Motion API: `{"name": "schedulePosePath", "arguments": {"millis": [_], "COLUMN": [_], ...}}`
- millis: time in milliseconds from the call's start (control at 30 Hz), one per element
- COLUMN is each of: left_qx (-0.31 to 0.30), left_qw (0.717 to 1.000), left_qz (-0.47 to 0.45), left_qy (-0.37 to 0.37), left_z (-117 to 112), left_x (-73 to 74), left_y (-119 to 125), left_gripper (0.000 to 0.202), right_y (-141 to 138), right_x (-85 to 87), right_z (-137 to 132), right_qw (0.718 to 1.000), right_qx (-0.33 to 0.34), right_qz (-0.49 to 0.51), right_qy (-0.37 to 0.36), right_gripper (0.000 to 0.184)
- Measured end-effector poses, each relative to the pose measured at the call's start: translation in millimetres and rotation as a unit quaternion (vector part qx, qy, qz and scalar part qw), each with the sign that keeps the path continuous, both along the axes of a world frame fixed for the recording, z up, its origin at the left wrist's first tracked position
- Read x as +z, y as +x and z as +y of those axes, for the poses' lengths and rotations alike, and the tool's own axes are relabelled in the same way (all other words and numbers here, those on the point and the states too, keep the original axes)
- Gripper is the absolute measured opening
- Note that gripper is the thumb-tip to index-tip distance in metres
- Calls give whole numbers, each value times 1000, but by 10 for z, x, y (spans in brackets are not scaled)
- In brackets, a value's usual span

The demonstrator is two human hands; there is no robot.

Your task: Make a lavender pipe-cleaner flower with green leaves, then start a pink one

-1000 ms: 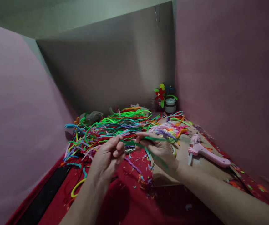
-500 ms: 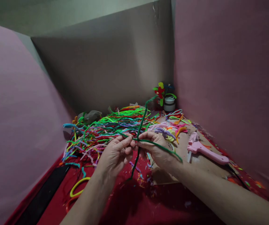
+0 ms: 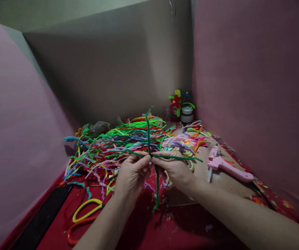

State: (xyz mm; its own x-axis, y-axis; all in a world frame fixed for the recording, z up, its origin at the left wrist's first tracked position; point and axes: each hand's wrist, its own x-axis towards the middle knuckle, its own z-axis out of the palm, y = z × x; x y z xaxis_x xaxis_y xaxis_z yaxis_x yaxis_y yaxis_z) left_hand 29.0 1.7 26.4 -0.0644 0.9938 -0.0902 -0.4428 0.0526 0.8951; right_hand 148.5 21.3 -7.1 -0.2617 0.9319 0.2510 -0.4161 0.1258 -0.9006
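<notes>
Dark green pipe cleaners (image 3: 148, 133) cross one another in front of me, with arms pointing up, down, left and right. My left hand (image 3: 135, 170) pinches them just left of the crossing, thumb on top. From the other side my right hand (image 3: 175, 170) pinches close to the same point, and the fingertips of both hands nearly meet. The right arm of the cross lies over my right hand. The crossing itself is partly hidden by my thumbs.
Behind my hands spreads a heap of coloured pipe cleaners (image 3: 128, 133). A pink glue gun (image 3: 227, 167) lies on brown cardboard (image 3: 201, 180) at right. Scissors (image 3: 87, 211) with yellow and orange handles rest at left. Pipe-cleaner flowers (image 3: 175, 101) stand by a white jar (image 3: 187, 114).
The green cross has turned between my fingers: its upper arm now stands nearly upright and its right arm lies almost level. The lower end has swung rightward. Both hands keep their pinch.
</notes>
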Motion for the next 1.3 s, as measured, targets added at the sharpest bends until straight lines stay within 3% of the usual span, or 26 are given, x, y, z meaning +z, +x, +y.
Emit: {"name": "schedulePosePath", "arguments": {"millis": [200, 400, 567, 733, 800, 900, 1000, 1067, 1133, 1300], "left_qx": [22, 8, 4, 14, 6, 9, 1, -2, 0, -52], "left_qw": [1000, 999, 986, 929, 892, 813, 774, 776, 797, 906], "left_qz": [-10, 16, 112, 255, 314, 409, 459, 465, 451, 356], "left_qy": [-3, 47, 126, 267, 325, 414, 436, 426, 403, 221], "left_z": [-7, -15, -8, 6, 27, 67, 90, 90, 84, 79], "left_x": [-21, -80, -164, -171, -159, -147, -130, -112, -95, -65], "left_y": [26, 30, 8, -75, -141, -248, -313, -326, -329, -352], "left_gripper": [21, 19, 9, 10, 13, 17, 20, 18, 13, 9], "right_y": [1, -33, -26, -7, 3, 26, 52, 58, 53, 32], "right_x": [18, 5, -14, 9, 31, 55, 62, 69, 84, 114], "right_z": [-35, -11, 18, 35, 45, 59, 54, 34, 11, -2], "right_qw": [1000, 999, 999, 995, 988, 972, 965, 968, 971, 982], "right_qx": [-2, 15, 26, 74, 108, 163, 193, 191, 175, 116], "right_qz": [-14, 25, 20, 40, 54, 70, 73, 72, 69, 17], "right_qy": [9, -16, -26, -61, -91, -156, -163, -146, -144, -147], "right_gripper": [21, 32, 31, 25, 22, 28, 30, 24, 24, 15]}}
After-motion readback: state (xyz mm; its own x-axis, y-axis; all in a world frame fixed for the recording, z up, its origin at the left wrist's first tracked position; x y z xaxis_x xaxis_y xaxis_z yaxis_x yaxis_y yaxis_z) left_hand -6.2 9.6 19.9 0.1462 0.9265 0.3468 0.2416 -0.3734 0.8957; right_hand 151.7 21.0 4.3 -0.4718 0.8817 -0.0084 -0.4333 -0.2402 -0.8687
